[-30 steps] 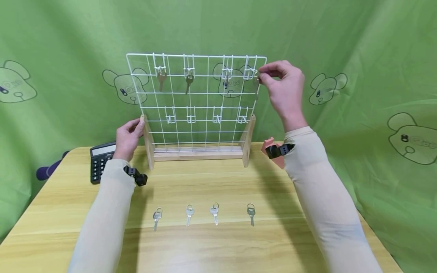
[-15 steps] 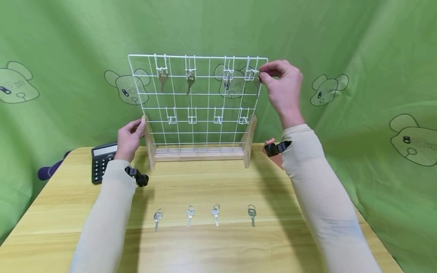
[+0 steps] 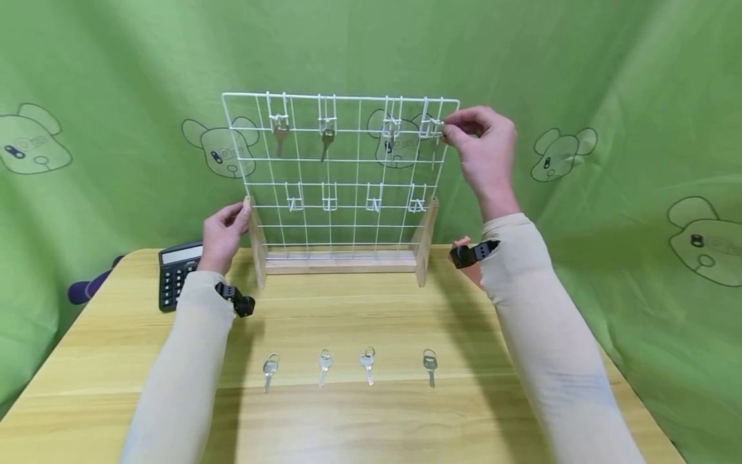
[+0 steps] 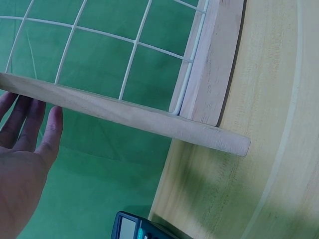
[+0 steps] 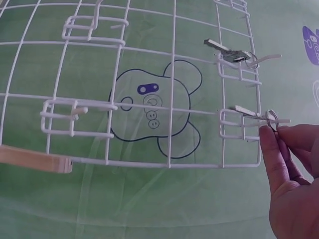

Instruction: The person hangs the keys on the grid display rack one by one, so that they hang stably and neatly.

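Observation:
A white wire grid rack (image 3: pixel 359 161) on a wooden stand rises at the back of the table. At its top right hook (image 3: pixel 431 127), my right hand (image 3: pixel 489 151) pinches the ring (image 5: pixel 272 119) of a key (image 5: pixel 245 112); in the right wrist view the ring is around the hook's prong. My left hand (image 3: pixel 221 235) holds the stand's left wooden upright (image 4: pixel 124 112), fingertips partly hidden behind it. Other keys hang on the upper hooks: one key (image 3: pixel 281 136) at far left, one key (image 3: pixel 327 140) beside it, and one key (image 5: pixel 232 54) near my right hand.
The lower hooks (image 3: pixel 330 203) carry no keys. Several keys with rings lie in a row on the table, including a left key (image 3: pixel 270 370) and a right key (image 3: pixel 430 367). A calculator (image 3: pixel 174 277) sits by my left wrist, and a pinkish object (image 3: pixel 472 274) is partly hidden by my right wrist.
My right hand has shifted the key slightly left relative to the rack, bringing its ring over the top right hook. My left hand stays at the upright; the head view has shifted slightly.

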A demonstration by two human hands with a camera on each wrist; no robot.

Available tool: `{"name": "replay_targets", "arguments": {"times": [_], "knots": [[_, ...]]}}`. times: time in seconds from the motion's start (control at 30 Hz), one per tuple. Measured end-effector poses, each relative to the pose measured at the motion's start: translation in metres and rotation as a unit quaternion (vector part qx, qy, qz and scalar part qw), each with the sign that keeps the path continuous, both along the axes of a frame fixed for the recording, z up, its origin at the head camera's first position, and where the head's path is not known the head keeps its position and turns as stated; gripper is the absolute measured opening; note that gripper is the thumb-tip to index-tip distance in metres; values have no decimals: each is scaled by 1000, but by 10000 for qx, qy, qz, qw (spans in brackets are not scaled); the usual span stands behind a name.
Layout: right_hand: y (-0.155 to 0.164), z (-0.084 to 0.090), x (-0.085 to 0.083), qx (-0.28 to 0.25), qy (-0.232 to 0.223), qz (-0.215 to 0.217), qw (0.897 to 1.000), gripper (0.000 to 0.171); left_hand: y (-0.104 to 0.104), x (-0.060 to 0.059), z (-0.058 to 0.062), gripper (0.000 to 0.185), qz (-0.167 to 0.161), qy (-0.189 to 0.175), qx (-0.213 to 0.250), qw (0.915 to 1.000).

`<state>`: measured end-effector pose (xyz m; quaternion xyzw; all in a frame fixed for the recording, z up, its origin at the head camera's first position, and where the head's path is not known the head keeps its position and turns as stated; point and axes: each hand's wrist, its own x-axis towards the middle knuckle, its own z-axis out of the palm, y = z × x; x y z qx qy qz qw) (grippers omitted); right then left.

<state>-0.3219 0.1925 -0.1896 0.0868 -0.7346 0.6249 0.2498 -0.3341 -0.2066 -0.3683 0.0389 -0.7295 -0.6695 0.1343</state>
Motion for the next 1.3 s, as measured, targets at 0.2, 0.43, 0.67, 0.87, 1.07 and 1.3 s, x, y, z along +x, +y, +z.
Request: {"name": "replay_targets", "arguments": {"times": [0.2, 0.43, 0.67, 0.87, 1.07, 1.3], "knots": [[6, -10, 2, 306, -101, -117, 9994, 19, 0, 0, -2, 53, 31, -21, -61, 10000], [13, -29, 14, 1181, -197, -215, 9926, 22, -1, -1, -4, 52, 20, 33, -17, 10000], [15, -58, 25, 1853, -294, -56, 9822, 22, -2, -2, -3, 54, 21, 99, -37, 9999], [11, -85, 28, 2147, -311, 246, 9759, 20, -1, -2, -4, 54, -30, 200, 66, 9998], [5, -105, 32, 2375, -438, 612, 9685, 20, -2, -3, -5, 53, -58, 236, 209, 9995], [-6, -121, 38, 2649, -693, 1088, 9556, 19, -2, -3, -3, 50, -80, 206, 255, 9994]]}}
